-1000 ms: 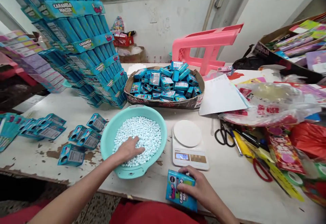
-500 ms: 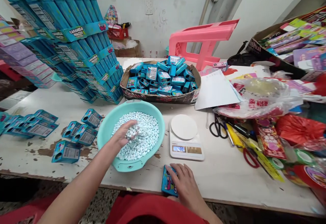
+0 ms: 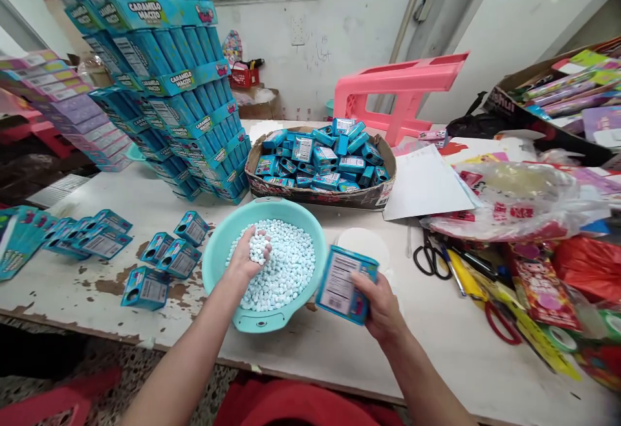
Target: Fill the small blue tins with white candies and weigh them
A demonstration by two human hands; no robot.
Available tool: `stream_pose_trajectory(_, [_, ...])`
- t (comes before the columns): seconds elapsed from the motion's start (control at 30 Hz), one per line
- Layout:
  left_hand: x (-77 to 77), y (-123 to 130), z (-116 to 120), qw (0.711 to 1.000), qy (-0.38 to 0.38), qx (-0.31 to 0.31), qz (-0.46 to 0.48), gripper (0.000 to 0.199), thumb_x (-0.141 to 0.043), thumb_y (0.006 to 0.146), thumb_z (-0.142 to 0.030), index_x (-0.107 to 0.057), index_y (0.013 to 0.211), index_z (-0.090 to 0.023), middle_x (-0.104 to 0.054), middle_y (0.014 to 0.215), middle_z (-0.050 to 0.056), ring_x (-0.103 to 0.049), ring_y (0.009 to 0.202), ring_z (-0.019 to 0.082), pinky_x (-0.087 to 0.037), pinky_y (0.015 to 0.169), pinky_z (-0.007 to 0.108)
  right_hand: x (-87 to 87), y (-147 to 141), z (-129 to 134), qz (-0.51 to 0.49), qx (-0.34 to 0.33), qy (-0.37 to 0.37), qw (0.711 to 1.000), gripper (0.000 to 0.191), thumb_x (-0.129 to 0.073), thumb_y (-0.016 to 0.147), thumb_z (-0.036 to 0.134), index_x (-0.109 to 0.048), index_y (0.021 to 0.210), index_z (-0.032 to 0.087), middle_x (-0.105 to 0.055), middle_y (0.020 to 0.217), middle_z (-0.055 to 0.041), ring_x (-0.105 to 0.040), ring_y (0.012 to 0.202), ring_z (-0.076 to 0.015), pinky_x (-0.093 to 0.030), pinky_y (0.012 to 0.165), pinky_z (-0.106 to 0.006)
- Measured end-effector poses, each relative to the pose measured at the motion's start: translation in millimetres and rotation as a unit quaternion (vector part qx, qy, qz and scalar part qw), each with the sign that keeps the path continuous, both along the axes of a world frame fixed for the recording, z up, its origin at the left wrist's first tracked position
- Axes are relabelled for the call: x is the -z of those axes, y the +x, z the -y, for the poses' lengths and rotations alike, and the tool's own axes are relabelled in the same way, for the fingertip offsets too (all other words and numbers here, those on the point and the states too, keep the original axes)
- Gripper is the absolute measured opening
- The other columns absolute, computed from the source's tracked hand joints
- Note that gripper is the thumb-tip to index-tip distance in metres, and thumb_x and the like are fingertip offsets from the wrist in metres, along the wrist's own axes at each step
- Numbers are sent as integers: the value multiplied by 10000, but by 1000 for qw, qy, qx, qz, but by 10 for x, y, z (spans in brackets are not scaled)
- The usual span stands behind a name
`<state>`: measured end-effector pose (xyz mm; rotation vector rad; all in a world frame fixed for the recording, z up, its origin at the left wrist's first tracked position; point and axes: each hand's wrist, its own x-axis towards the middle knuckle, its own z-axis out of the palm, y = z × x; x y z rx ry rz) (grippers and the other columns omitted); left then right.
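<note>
Small pale candies (image 3: 286, 264) fill much of a turquoise basin (image 3: 220, 238) at the table's middle. My left hand (image 3: 246, 255) is over the basin, palm up, its fingers cupped round a handful of the candies. To the right, my right hand (image 3: 381, 300) grips a flat blue candy box (image 3: 342, 284) by its right side, thumb on the printed face. The box is held tilted in the air beside the basin's rim. Behind it, a white kitchen scale (image 3: 363, 245) is mostly hidden; only its round plate shows well.
Several small blue boxes (image 3: 145, 287) stand at the left. Behind the basin is a cardboard tray (image 3: 320, 198) heaped with blue boxes, beside a tall stack of display cartons (image 3: 189, 80). Scissors (image 3: 431, 258), pens, plastic bags and a pink stool (image 3: 402, 83) occupy the right.
My right hand has lifted the blue candy box off the table, up in front of the scale. My left hand has turned palm up with candies in it. The view has shifted slightly.
</note>
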<state>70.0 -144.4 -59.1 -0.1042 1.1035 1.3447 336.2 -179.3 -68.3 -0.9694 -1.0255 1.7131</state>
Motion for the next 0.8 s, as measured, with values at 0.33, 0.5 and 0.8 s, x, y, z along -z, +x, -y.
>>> stream_pose_trajectory(0.33, [-553, 187, -86, 964, 219, -67, -136, 290, -669, 691, -398, -498, 678, -164, -511, 529, -20, -534, 461, 114, -427, 433, 208, -128, -972, -395, 269, -40, 339, 901, 330, -715, 698, 285, -619, 1008, 224, -642, 976, -31, -591, 911, -219, -460, 805, -349])
stream_pose_trajectory(0.5, [-432, 284, -117, 954, 224, -73, -186, 296, -701, 656, -391, -515, 671, -161, -527, 536, -27, -544, 477, 113, -460, 513, 239, -109, -981, -409, 334, -32, 380, 862, 332, -735, 719, 300, -613, 1017, 223, -644, 996, -47, -574, 964, -238, -436, 829, -353])
stream_pose_trajectory(0.8, [-449, 313, -124, 945, 237, -38, -222, 279, -699, 671, -381, -539, 725, -159, -529, 556, -30, -507, 462, 97, -431, 463, 224, -143, -954, -359, 366, -24, 390, 845, 361, -757, 695, 359, -586, 977, 212, -667, 914, -35, -599, 868, -229, -433, 759, -315])
